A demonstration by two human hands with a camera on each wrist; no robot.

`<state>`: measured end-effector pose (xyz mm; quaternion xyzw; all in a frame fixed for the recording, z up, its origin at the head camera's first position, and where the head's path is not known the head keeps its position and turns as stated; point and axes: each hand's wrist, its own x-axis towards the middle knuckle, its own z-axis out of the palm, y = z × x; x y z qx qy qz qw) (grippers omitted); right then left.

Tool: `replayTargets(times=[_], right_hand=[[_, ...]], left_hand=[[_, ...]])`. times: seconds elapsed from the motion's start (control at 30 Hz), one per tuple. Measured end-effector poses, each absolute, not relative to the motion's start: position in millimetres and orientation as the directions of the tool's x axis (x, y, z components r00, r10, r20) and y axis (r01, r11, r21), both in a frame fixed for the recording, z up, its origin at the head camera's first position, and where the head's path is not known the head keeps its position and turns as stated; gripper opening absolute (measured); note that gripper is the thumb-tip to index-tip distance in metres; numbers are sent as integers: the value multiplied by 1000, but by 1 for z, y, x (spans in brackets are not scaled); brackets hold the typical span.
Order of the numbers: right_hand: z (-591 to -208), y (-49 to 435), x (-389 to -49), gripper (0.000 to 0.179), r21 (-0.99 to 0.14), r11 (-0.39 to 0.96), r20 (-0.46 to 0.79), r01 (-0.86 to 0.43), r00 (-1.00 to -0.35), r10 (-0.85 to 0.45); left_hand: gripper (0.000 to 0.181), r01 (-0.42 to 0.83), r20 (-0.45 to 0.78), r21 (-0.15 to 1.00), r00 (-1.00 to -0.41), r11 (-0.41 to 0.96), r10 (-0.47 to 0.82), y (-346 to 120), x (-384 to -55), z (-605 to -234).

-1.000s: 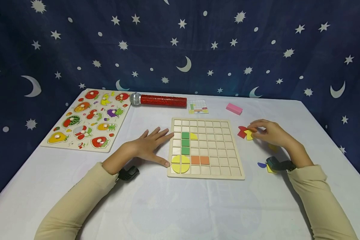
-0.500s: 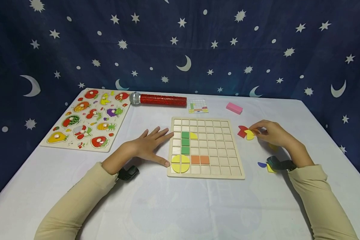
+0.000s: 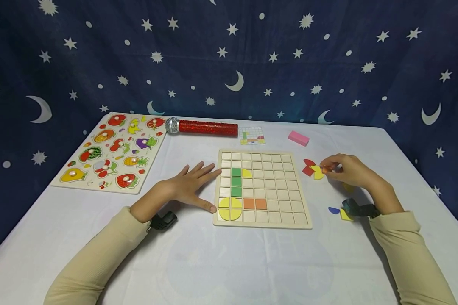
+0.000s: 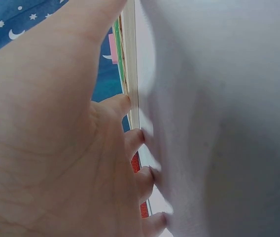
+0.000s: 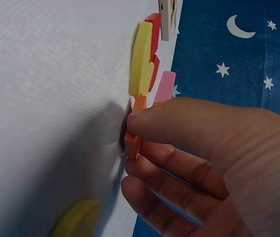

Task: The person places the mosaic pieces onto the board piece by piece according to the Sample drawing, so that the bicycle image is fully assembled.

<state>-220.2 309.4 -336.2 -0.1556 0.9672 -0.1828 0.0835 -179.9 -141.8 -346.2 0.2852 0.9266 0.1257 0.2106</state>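
Observation:
My right hand (image 3: 345, 170) pinches an orange tile (image 5: 133, 144) between thumb and fingers, close over the white cloth. Just left of it lie yellow pieces (image 3: 318, 173) overlapping red ones (image 3: 307, 170). Another yellow piece (image 5: 78, 219) shows low in the right wrist view. My left hand (image 3: 187, 184) lies with fingers spread, its index finger and thumb at the left edge of a wooden grid board (image 3: 263, 225). In the board sit green squares (image 3: 236, 181), two orange squares (image 3: 255, 204), a yellow circle of quarter pieces (image 3: 230, 209) and a single yellow quarter (image 3: 247, 173).
Near my right wrist lie a blue piece (image 3: 333, 210) and a yellow piece (image 3: 346, 215). Behind the board are a small pattern card (image 3: 252, 135), a pink block (image 3: 299, 138) and a red microphone (image 3: 208, 128). A fruit peg puzzle (image 3: 91, 186) lies at the left. A starry curtain (image 3: 229, 67) hangs behind.
My right hand has shifted slightly right with the orange tile, away from the yellow and red pieces. The left hand has stayed at the board's edge.

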Motion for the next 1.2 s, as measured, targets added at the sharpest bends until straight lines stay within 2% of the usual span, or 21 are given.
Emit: replayTargets(times=[0.27, 0.57, 0.93, 1.2], right_hand=[[-327, 305, -214, 31, -401, 867, -72, -296, -933, -352], [-324, 288, -206, 29, -423, 815, -42, -397, -890, -455], [-321, 263, -197, 21, -482, 687, -40, -544, -770, -637], [-322, 246, -191, 20, -507, 629, -53, -590, -707, -706]], left_hand=[[111, 474, -321, 350, -750, 808, 579, -142, -179, -346], [111, 476, -319, 349, -749, 807, 580, -141, -179, -346], [110, 483, -313, 356, -745, 800, 589, -141, -179, -344], [111, 487, -312, 349, -745, 801, 589, -142, -180, -346]])
